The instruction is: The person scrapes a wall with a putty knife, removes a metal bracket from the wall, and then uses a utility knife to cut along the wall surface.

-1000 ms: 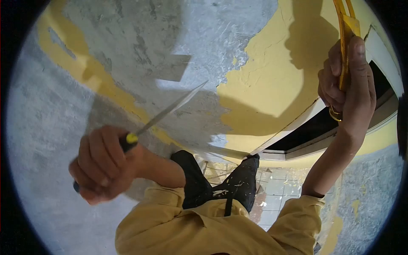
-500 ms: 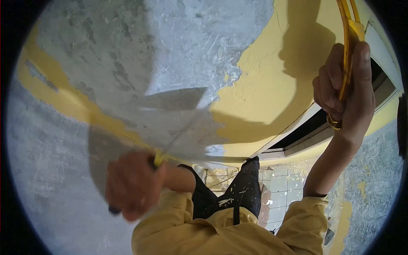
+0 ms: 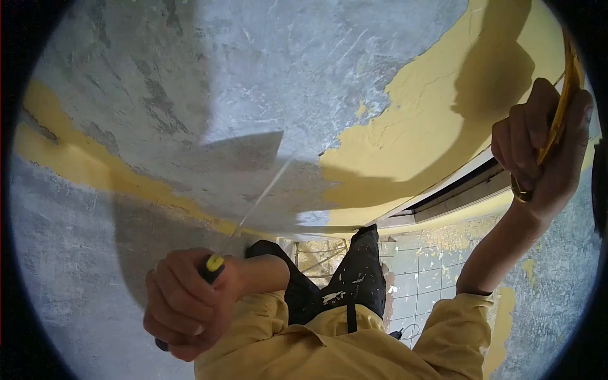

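Note:
My left hand (image 3: 187, 301) is closed in a fist round the black and yellow handle of a scraper (image 3: 269, 185). Its pale blade shows as a thin line slanting up and right, overlapping the patchy wall (image 3: 291, 82). The dark butt of the handle pokes out below the fist. At the right edge, my right hand (image 3: 538, 145) is wrapped round a long curved yellow tool (image 3: 556, 126). The upper end of that tool runs up to the dark rim of the view, and its kind is unclear.
Yellow paint (image 3: 405, 139) with a ragged edge borders bare grey plaster. A dark framed opening (image 3: 456, 187) lies at the right of the wall. Tiles (image 3: 418, 272) with pale flakes lie beside my paint-spotted dark trousers (image 3: 354, 285).
My left hand has moved down and slightly left with the scraper. My right hand has shifted right and down with the yellow tool, and the view of the wall has shifted slightly.

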Tool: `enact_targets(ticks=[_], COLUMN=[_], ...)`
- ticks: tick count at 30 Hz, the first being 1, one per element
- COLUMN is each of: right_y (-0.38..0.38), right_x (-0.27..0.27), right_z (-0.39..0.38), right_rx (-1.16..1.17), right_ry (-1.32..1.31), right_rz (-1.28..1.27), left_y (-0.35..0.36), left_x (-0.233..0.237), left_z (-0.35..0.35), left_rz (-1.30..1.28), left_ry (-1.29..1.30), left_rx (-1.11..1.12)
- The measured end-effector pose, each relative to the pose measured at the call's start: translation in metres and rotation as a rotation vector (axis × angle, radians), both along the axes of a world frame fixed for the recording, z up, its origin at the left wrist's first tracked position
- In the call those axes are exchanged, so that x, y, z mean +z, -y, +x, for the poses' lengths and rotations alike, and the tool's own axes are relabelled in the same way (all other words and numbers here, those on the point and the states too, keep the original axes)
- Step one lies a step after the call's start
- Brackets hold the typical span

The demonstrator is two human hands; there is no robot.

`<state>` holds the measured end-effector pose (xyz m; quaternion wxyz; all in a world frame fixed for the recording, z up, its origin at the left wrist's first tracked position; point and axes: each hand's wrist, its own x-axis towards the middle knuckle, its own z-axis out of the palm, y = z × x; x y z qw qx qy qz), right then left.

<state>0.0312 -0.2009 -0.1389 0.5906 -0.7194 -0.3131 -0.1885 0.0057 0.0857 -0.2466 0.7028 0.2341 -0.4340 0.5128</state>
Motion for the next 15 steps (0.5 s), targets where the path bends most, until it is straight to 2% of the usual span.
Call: enact_targets(ticks=[6,10,11,13,14,15], right_y=[0.0,0.002,0.0,-0.002,-0.001,0.0], right_x=[-0.002,-0.002,0.0,-0.002,-0.001,-0.002], right_z=[0.001,0.001,0.001,0.001,0.002,0.001], right_rx=[-0.003,0.053,0.053,0.035,0.032,0.029], right_ry=[0.01,-0.008,0.006,0.014,0.02,0.016], right_rz=[0.002,-0.027,-0.03,-0.015,-0.017,-0.014], left_y=[-0.003,-0.001,-0.003,-0.005,0.0,0.007], left_x=[-0.001,-0.007,-0.002,0.005,0.002,-0.006], left_z=[0.006,0.01,0.008,-0.008,-0.002,0.005], left_rz=[0.02,0.146,0.144,-0.123,-0.125,-0.007], left_ry=[0.025,-0.112,-0.097,0.046,0.052,-0.013], left_rx=[-0.056,-0.125,-0.123,0.005,0.001,-0.087])
